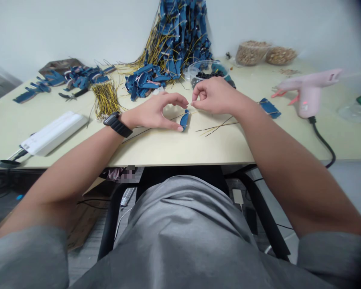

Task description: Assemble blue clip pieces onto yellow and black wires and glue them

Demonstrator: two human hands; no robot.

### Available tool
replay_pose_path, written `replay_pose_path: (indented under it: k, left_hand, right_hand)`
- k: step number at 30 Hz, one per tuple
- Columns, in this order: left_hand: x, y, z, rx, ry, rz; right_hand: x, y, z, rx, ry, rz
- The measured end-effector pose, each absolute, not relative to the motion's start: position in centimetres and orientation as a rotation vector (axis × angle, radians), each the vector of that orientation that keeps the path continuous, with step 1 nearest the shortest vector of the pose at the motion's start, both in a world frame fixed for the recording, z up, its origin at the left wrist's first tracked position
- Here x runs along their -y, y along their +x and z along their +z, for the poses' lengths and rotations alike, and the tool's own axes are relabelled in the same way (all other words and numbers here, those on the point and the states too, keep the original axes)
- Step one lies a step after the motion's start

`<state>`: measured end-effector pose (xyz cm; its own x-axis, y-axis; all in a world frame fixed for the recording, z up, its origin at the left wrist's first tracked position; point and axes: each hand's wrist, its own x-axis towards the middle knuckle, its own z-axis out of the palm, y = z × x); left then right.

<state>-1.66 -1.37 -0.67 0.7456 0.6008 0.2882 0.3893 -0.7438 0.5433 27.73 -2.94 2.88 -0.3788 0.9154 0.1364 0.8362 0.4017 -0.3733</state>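
Observation:
My left hand (pixel 156 112) rests on the pale table (pixel 168 148), thumb and forefinger curved around a small blue plastic part (pixel 184 119) that stands on edge with a thin wire running from it. My right hand (pixel 213 95) hovers just right of it, fingers pinched together on something too small to make out, close to the part's top. A few loose yellow-and-black wires (pixel 216 127) lie under my right wrist. A black watch (pixel 118 124) is on my left wrist.
A tall heap of blue parts with yellow wires (pixel 174 44) leans on the wall behind. A pink glue gun (pixel 308 90) stands right, its cord over the edge. A white power strip (pixel 52 133) lies left; pliers (pixel 74 95) and more blue parts sit far left. Two bowls (pixel 266 53) stand at the back.

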Motion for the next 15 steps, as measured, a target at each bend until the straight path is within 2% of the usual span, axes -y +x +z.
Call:
replay_pose_path:
  k: [8, 15]
  left_hand:
    - [1.08, -1.82, -0.84, -0.755, 2.493, 0.645]
    - [0.63, -1.72, -0.84, -0.855, 2.480, 0.838]
  right_hand:
    - [3.14, 27.39, 2.88, 2.347, -1.518, 0.371]
    - [3.06, 27.41, 2.75, 2.331, -1.527, 0.346]
